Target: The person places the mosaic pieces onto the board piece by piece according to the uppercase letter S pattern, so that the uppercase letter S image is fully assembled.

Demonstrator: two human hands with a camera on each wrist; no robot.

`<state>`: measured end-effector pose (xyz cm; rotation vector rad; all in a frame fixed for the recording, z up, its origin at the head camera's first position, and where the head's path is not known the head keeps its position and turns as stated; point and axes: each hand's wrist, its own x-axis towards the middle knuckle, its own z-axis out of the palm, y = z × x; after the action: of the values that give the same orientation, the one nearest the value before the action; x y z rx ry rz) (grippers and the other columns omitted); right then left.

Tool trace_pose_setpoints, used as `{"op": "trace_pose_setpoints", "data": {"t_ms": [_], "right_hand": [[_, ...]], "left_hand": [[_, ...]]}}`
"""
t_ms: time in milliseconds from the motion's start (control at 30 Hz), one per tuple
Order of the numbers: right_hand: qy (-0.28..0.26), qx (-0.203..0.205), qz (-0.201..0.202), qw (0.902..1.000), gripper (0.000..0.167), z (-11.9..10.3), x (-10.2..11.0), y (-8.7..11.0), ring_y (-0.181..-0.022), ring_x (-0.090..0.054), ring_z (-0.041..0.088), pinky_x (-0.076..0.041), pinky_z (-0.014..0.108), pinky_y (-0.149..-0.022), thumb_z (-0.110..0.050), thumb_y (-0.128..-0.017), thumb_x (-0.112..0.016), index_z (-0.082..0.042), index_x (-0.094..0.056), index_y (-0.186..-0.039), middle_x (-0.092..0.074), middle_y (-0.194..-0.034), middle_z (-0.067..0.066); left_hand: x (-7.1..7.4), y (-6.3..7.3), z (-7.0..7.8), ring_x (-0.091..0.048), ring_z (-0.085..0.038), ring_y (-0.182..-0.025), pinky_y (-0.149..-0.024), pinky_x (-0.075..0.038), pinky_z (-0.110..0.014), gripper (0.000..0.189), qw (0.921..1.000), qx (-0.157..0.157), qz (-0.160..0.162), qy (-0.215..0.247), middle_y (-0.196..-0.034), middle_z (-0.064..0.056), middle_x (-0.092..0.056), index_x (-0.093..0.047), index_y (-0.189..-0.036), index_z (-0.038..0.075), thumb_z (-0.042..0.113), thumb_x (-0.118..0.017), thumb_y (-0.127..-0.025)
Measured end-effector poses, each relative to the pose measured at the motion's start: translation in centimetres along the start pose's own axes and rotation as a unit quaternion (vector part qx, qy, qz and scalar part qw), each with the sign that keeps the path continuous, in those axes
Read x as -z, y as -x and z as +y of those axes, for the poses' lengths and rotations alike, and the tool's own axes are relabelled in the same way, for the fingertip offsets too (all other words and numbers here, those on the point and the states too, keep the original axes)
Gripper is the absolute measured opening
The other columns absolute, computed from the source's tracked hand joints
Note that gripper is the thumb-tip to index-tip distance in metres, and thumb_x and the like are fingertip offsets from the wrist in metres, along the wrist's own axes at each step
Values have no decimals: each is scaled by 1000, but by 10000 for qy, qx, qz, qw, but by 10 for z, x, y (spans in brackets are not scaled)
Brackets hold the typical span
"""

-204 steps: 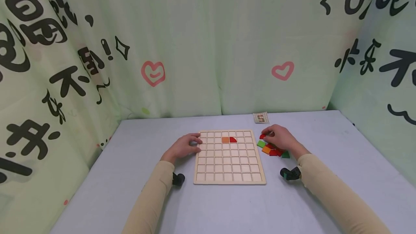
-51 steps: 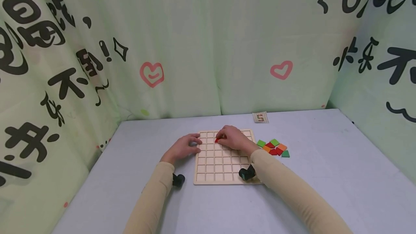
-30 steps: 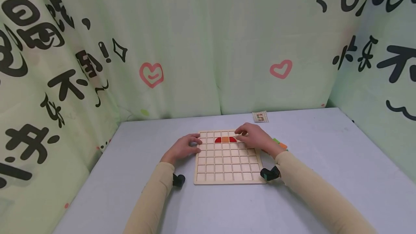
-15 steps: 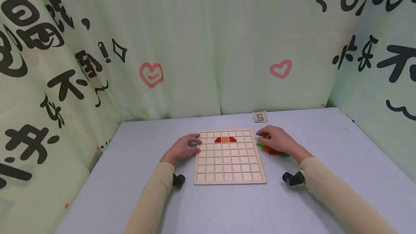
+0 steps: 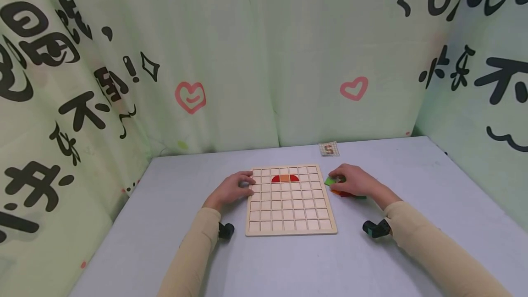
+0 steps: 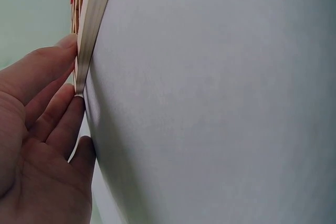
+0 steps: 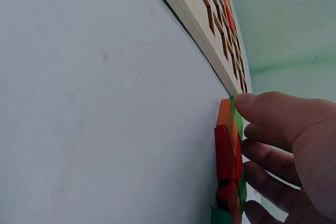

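Observation:
A pale wooden grid board (image 5: pixel 291 218) lies on the table in the head view. Two red quarter-round tiles, one of them a red tile (image 5: pixel 294 178), flank an orange square tile (image 5: pixel 284 178) in its upper part. My left hand (image 5: pixel 231 190) rests on the board's left edge, thumb and fingertips touching the rim, fingers fairly straight. Right of the board, my right hand (image 5: pixel 354 180) pinches a green tile (image 5: pixel 330 181) between thumb and fingers at the pile. The right wrist view shows the thumb on green, beside orange and red tiles (image 7: pixel 225 153). The hand hides much of the pile.
A small printed card (image 5: pixel 329 149) with a grid pattern lies near the table's back edge. Curtains (image 5: pixel 231 58) with black lettering and pink hearts surround the white table (image 5: pixel 288 265). A black wrist camera (image 5: pixel 376 229) sits at the right sleeve, another at the left.
A second red quarter-round tile was set left of the orange square. My right hand then left the board, moved right to the pile and reached the green tile. The left hand stayed put.

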<state>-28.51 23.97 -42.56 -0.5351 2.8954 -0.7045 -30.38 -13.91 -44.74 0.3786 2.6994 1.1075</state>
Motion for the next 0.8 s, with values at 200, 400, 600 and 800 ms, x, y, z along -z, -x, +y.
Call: {"op": "trace_pose_setpoints", "data": {"t_ms": [200, 400, 600, 800], "right_hand": [[62, -25, 18, 10000, 35, 0, -4, -3, -91, -55, 25, -50, 44, -82, -22, -89, -70, 3, -68, -114, -60, -104, 12], [130, -151, 148, 9997, 34, 1, -9, -7, -93, -56, 27, -50, 47, -86, -21, -89, -68, 3, -67, -114, -60, -107, 15], [207, -242, 284, 9991, 33, -1, -10, -10, -94, -56, 28, -50, 48, -87, -19, -89, -66, 2, -67, -113, -61, -106, 15], [227, -345, 289, 9987, 30, -2, -10, -11, -94, -56, 29, -50, 48, -88, -16, -92, -64, 3, -67, -115, -61, -108, 17]], "left_hand": [[-1, 1, -1, -32, -27, -142, -116, -27, -46, 23, 10000, -24, 11, 6, -147, -1, -49, -71, -109, 12, 14, -74, -86], [0, 2, 0, -32, -28, -142, -116, -27, -46, 22, 10000, -26, 14, -25, -147, -2, -49, -71, -108, 12, 14, -74, -86], [0, 1, 0, -32, -28, -142, -116, -27, -47, 23, 10000, 17, 32, -11, -147, -1, -48, -71, -109, 12, 15, -74, -86], [0, 1, 1, -32, -28, -142, -116, -27, -46, 23, 10000, -35, 18, -9, -147, -2, -48, -71, -109, 11, 14, -74, -86]]}}
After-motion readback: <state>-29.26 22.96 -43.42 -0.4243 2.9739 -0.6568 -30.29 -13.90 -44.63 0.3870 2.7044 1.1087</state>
